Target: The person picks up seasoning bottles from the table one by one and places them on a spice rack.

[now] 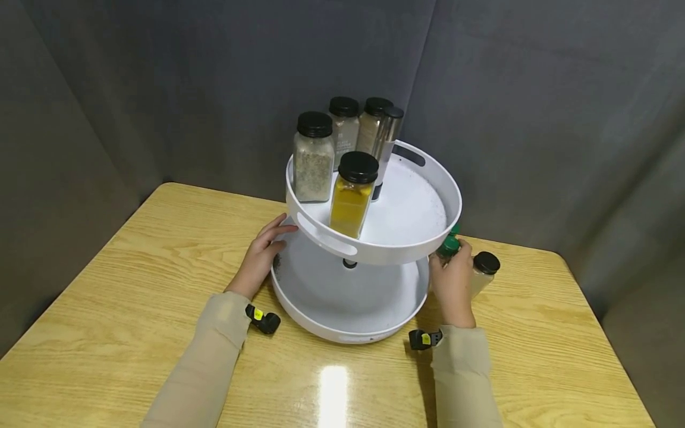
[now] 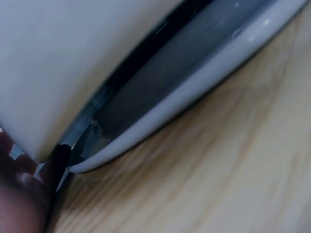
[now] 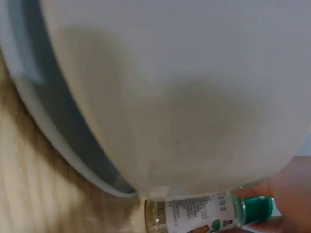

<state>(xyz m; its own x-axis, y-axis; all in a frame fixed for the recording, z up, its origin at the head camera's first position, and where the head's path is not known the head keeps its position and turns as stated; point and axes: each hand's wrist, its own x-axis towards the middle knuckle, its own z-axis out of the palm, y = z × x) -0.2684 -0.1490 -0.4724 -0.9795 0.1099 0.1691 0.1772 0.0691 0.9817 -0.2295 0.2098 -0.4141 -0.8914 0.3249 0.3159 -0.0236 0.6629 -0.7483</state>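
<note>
At the two-tier tray (image 1: 348, 297) | left hand (image 1: 260, 255) relaxed, fingers extended, perhaps steadying it | right hand (image 1: 453, 282) grips green-capped jar (image 3: 197, 213) high, likely for control

Left fingers (image 2: 33, 184) blurred, green-capped jar (image 3: 156, 217) partly hidden by upper tray (image 3: 170, 97), label print (image 3: 197, 212) seemingly illegible

The left arm (image 1: 198, 365) reaches forward and slants in to the right. The right arm (image 1: 467, 380) goes almost straight ahead. Long tan sleeves (image 1: 222, 321) cover both arms, and the hands stick out bare. The left hand (image 1: 258, 261) has loose fingers (image 1: 280, 230), a little spread. The right hand (image 1: 453, 282) has its fingers bent in a grip. The hands are well apart.
</note>
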